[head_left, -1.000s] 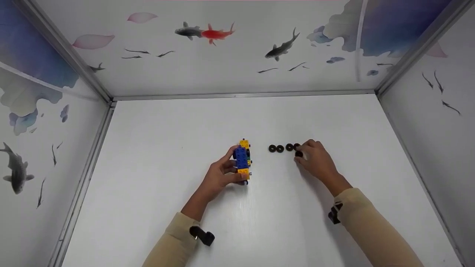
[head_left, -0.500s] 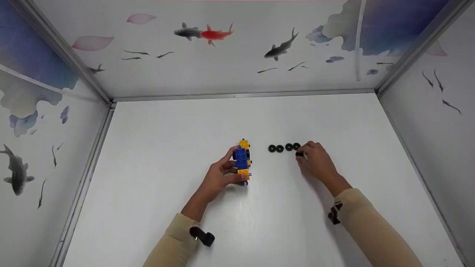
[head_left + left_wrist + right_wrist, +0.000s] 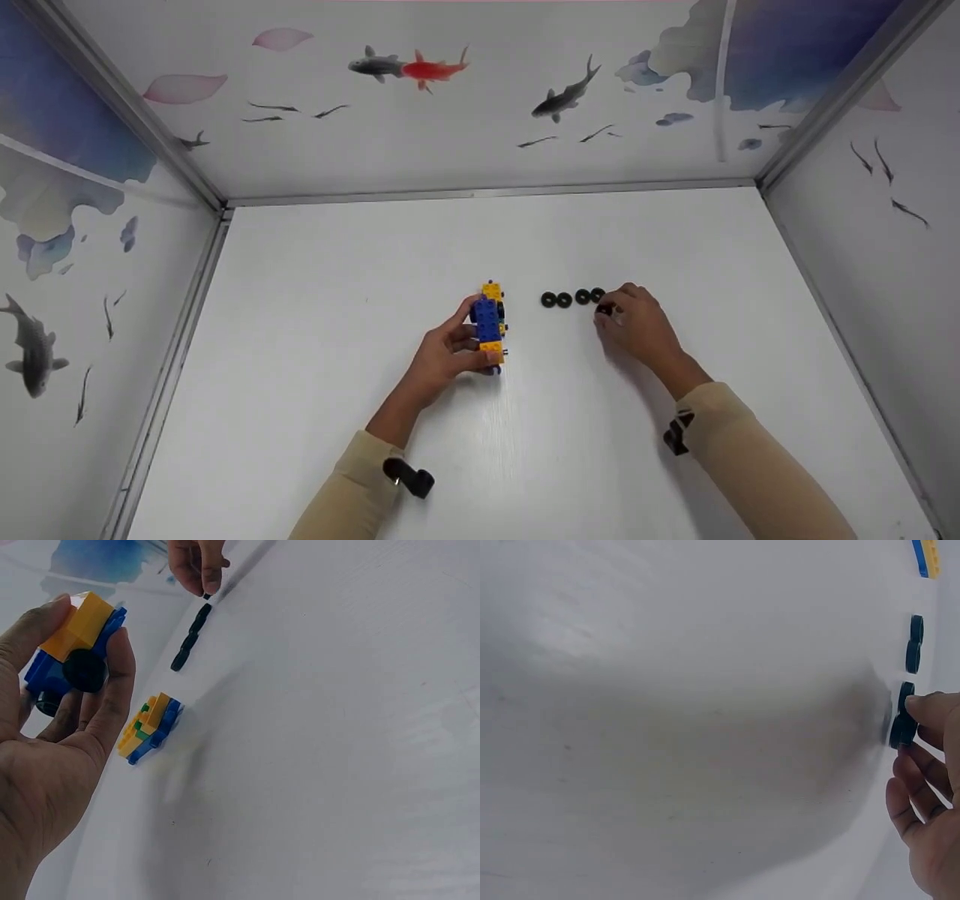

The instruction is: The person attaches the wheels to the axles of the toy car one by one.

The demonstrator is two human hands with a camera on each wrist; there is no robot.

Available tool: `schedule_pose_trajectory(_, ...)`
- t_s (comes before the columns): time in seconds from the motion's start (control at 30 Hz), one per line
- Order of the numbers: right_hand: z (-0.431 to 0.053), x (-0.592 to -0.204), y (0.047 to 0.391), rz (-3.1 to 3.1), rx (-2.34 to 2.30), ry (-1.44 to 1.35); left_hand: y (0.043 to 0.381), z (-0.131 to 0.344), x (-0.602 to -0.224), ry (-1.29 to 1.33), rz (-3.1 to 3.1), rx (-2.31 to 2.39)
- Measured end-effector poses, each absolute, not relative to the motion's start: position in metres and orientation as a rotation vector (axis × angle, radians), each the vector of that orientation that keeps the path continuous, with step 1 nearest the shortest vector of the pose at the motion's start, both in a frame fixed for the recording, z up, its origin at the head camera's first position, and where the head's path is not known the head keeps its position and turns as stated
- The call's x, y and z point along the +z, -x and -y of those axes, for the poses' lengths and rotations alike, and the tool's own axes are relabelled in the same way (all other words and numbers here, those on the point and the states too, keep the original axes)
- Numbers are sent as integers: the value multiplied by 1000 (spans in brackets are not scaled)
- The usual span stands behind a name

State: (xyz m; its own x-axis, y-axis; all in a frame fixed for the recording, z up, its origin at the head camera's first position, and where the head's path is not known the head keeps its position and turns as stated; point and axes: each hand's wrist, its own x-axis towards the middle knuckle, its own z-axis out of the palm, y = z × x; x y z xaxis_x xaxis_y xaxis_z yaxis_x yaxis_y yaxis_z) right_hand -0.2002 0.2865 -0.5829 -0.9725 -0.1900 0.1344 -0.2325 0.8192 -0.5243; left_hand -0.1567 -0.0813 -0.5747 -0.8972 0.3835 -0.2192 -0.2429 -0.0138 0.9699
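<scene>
My left hand (image 3: 439, 361) grips a blue and yellow toy brick vehicle (image 3: 488, 321), thumb on one end and fingers on the other. In the left wrist view, this vehicle (image 3: 78, 628) is raised off the table, and a black wheel (image 3: 85, 670) shows on it. Below it a second yellow, green and blue brick piece (image 3: 152, 729) lies on the table, mostly covered in the head view. On the right, the thumb and fingers of my right hand (image 3: 639, 322) pinch a black toy wheel (image 3: 604, 309) at the end of a row of wheels (image 3: 549, 300).
White table (image 3: 315, 315) surrounds both hands, bounded by a printed back wall (image 3: 480, 142) and side walls. A black wrist camera (image 3: 409, 478) sits on the left sleeve, another wrist camera (image 3: 676, 433) on the right one.
The wheel at my right fingertips has tilted slightly, with the hand staying in almost the same place. My left hand and the brick vehicle have kept still.
</scene>
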Motion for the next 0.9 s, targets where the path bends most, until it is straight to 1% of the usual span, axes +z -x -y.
schedule_pose_trajectory(0.2,-281,-581,200,2864,888,-367,156,81,-578,-153,-1832,1975)
schedule_pose_trajectory(0.9,-247,-556,195,2786,1116,-503,157,78,-578,-116,-1820,1985)
